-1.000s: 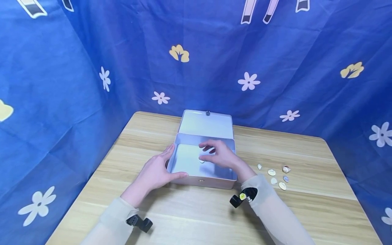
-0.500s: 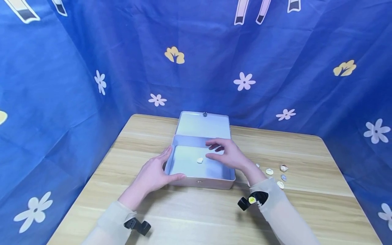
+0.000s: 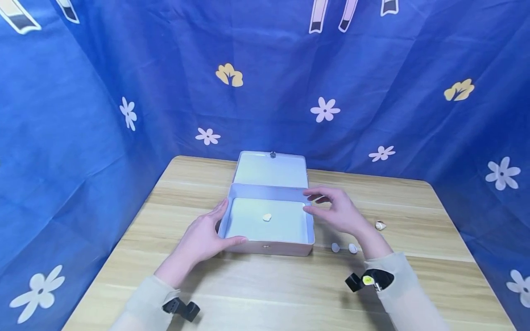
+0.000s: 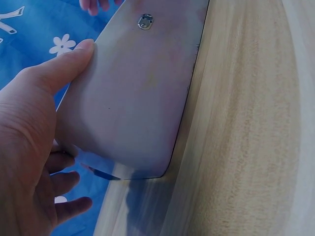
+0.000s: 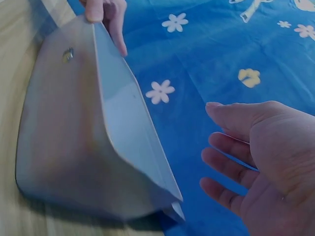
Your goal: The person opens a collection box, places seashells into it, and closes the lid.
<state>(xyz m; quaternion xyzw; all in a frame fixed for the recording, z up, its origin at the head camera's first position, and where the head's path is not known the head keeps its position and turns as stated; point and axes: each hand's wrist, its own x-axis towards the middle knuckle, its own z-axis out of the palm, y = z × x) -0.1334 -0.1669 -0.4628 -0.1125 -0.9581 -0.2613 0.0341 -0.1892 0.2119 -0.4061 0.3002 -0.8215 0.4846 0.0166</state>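
A pinkish metal box point(image 3: 269, 248) stands with its lid point(image 3: 271, 169) laid back on the far side. One small whitish shell point(image 3: 267, 217) lies on the pale floor inside. My left hand point(image 3: 203, 236) holds the near left corner; in the left wrist view its thumb rests at the front rim, with the other fingers beside the left wall. My right hand point(image 3: 339, 212) hovers by the box's right edge, fingers loosely bent and nothing between them. The right wrist view shows the right hand point(image 5: 275, 157) apart from the box wall.
Right of the box, two pale shells point(image 3: 335, 247) and a brownish spiral shell point(image 3: 380, 225) lie on the wooden table point(image 3: 265, 294); my right forearm covers part of that area. A blue flowered curtain point(image 3: 265, 101) hangs around the table's back and sides.
My right hand has moved right, from inside the box to its right edge, leaving the shell on the box floor. My left hand keeps its place on the corner. The head view has shifted slightly.
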